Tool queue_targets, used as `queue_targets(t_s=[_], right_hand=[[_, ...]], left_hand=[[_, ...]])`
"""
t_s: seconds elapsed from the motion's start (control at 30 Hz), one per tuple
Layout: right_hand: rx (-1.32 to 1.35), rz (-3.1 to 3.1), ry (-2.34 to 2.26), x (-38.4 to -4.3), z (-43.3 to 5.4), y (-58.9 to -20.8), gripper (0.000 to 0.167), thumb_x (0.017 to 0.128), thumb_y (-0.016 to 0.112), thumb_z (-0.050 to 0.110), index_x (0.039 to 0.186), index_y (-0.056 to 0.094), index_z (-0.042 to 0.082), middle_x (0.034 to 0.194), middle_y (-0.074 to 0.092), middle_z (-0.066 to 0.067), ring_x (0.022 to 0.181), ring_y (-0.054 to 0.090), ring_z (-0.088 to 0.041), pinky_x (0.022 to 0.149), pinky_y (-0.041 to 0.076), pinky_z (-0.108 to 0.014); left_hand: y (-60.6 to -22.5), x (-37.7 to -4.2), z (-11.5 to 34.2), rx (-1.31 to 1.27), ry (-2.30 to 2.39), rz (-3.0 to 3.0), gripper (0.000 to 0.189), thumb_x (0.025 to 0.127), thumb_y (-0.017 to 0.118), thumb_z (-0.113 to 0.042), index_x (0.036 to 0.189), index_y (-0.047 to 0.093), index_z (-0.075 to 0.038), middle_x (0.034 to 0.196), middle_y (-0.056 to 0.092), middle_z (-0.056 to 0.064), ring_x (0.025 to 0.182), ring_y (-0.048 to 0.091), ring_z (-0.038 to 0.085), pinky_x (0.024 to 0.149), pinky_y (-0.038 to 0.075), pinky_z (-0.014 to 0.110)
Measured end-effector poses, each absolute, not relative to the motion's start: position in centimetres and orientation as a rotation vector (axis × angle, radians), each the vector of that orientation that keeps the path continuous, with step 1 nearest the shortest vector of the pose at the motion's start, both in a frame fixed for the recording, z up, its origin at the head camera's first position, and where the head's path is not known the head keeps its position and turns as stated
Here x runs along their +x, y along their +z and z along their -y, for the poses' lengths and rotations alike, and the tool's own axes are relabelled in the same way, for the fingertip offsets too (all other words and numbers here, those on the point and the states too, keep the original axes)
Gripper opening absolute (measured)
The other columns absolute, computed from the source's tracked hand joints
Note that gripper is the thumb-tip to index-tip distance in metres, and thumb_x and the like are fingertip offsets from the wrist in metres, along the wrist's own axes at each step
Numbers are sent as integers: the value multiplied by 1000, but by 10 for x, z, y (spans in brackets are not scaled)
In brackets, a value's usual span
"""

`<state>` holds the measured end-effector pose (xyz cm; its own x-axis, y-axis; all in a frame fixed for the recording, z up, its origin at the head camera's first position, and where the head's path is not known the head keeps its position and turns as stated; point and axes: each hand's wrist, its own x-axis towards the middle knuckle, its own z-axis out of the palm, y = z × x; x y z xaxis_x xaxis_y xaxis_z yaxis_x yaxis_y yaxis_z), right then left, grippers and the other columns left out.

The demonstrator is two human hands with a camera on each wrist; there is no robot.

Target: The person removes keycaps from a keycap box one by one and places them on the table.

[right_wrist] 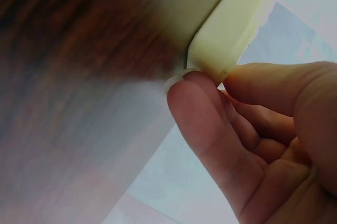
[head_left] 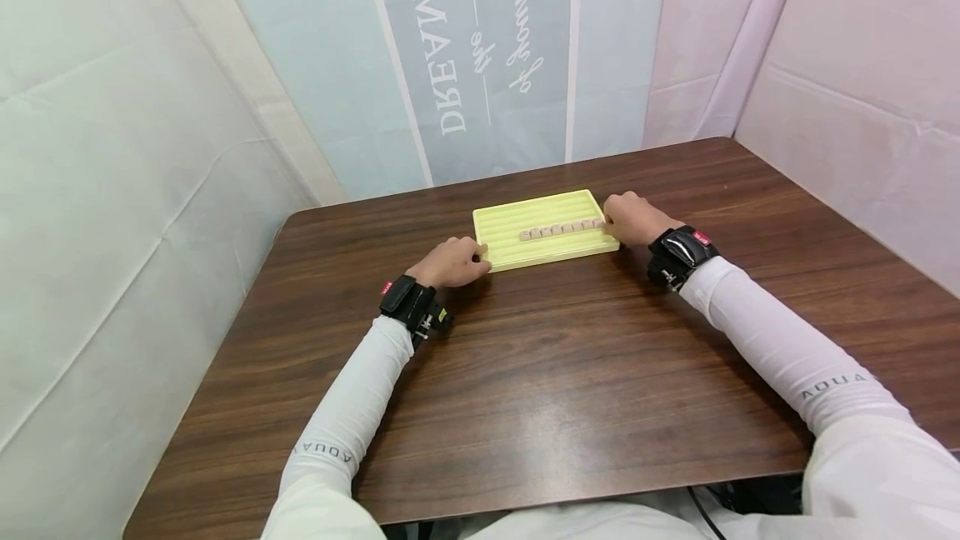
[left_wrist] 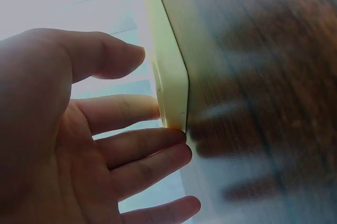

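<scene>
A pale yellow ridged tray (head_left: 536, 211) lies on the table, with a row of several small wooden cubes (head_left: 557, 230) along one of its grooves. At the tray's left end is my left hand (head_left: 453, 262). In the left wrist view its fingers (left_wrist: 142, 148) are nearly straight and touch the tray's end near the corner, while the thumb stands apart from the other fingers. My right hand (head_left: 636, 219) is at the opposite end. In the right wrist view its thumb and curled fingers (right_wrist: 202, 113) pinch the tray's corner. The head view hides its fingertips behind the hand.
The dark wood-grain table (head_left: 525, 373) extends around the tray on all sides. Behind it hangs a pale blue printed cloth (head_left: 487, 65), and white sheets (head_left: 135, 190) enclose the sides. Black camera straps (head_left: 408, 302) sit on both wrists.
</scene>
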<state>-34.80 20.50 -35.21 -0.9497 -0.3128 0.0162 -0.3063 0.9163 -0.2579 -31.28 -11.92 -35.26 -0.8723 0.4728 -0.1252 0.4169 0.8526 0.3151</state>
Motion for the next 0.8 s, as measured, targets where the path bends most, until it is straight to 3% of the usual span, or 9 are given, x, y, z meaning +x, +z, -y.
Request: queue_targets(t_s=[0.5,0.8], right_hand=[[-471,-3050,-412,-347,-205,-350,18,94,59,11,85,66,-2,67,58,-10,52,55,-17,44,41,-23],[-461,-3070,-406,-347,-202,-352,18,95,56,8,82,63,-2,69,56,-11,53,55,-18,44,41,-23]], left_hand=[[-351,-312,117,690,381,-2847,27,99,50,-31,80,54,-11,67,43,0,57,42,14,53,31,24],[-351,-310,117,728,343,-2864,33,99,50,-32,72,48,-13,64,40,-1,55,41,13,52,31,24]])
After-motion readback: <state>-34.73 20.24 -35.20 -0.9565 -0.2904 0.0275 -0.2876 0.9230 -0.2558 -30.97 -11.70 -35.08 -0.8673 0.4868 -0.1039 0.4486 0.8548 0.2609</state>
